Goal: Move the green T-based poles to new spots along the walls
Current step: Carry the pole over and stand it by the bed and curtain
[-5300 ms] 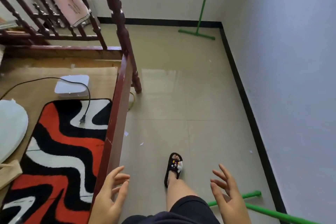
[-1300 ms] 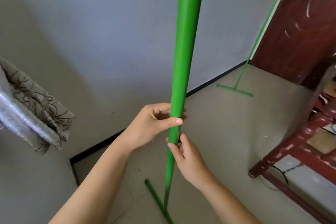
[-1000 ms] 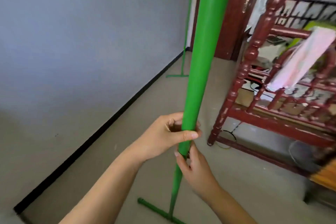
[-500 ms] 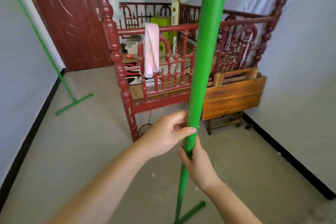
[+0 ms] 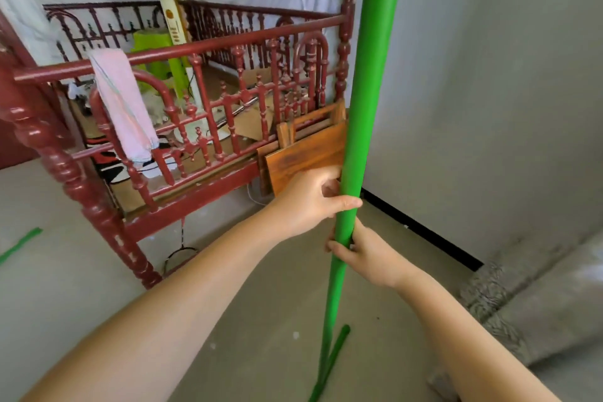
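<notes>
I hold a tall green pole (image 5: pixel 370 81) upright in front of me, both hands wrapped around its shaft. My left hand (image 5: pixel 308 202) grips it from the left, thumb across the front. Just below, my right hand (image 5: pixel 367 254) grips it from the right. The pole's green T-base (image 5: pixel 331 362) shows at the bottom, close to the beige floor; whether it touches is unclear. The tip of a second green T-base (image 5: pixel 19 245) lies on the floor at the far left edge; its pole is out of view.
A dark red wooden bed frame (image 5: pixel 182 153) with a pink towel (image 5: pixel 124 108) over its rail fills the left and centre. A folded wooden table (image 5: pixel 306 153) leans at its end. A grey wall (image 5: pixel 489 108) with black skirting runs on the right; patterned curtain fabric (image 5: pixel 538 297) hangs lower right.
My view has swung right along the bed while I carry the pole. The other pole by the door has slid almost out of sight on the left. Both hands keep the same grip.
</notes>
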